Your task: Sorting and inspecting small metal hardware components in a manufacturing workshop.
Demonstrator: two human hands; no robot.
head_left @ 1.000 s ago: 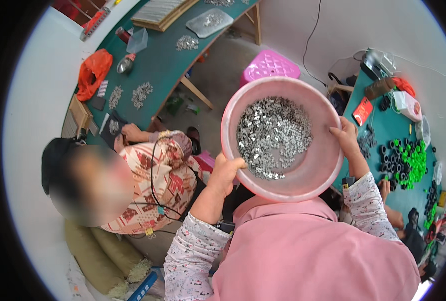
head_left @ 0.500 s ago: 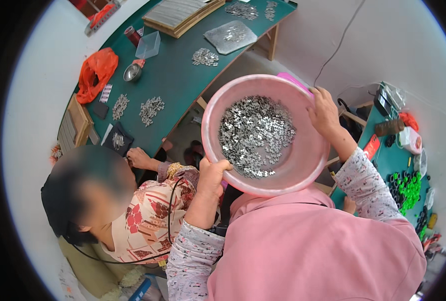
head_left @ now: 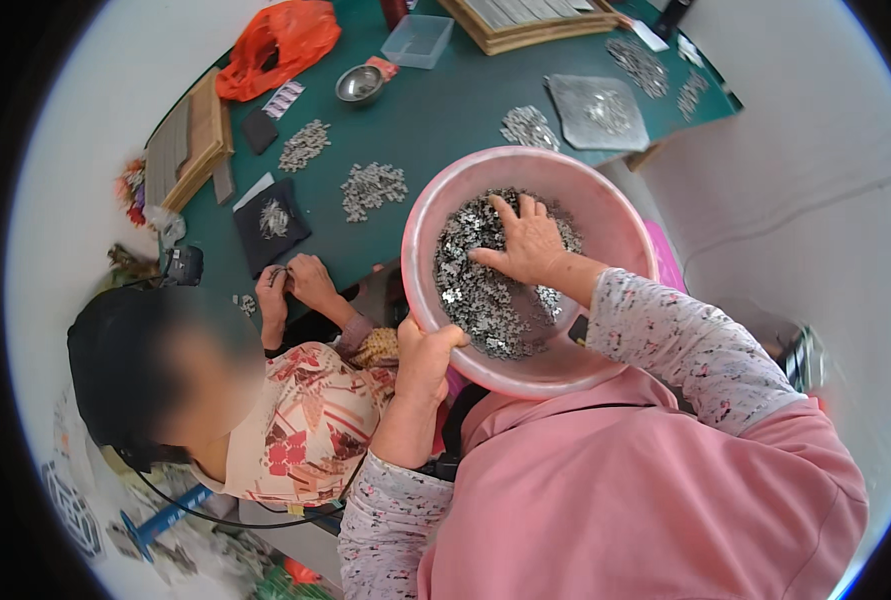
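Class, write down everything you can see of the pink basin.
The pink basin is round, with a broad rim and smooth, plastic-looking walls. Its open top faces the camera. Small silvery pieces cover much of its bottom. The left hand grips its near-left rim; the right hand reaches inside, spread over the pieces. Whether it touches the pink garment is unclear.

The round pink basin (head_left: 617,235) extended rightward from the left hand (head_left: 425,362) gripping its rim and contained heaped small silvery pieces (head_left: 480,300).
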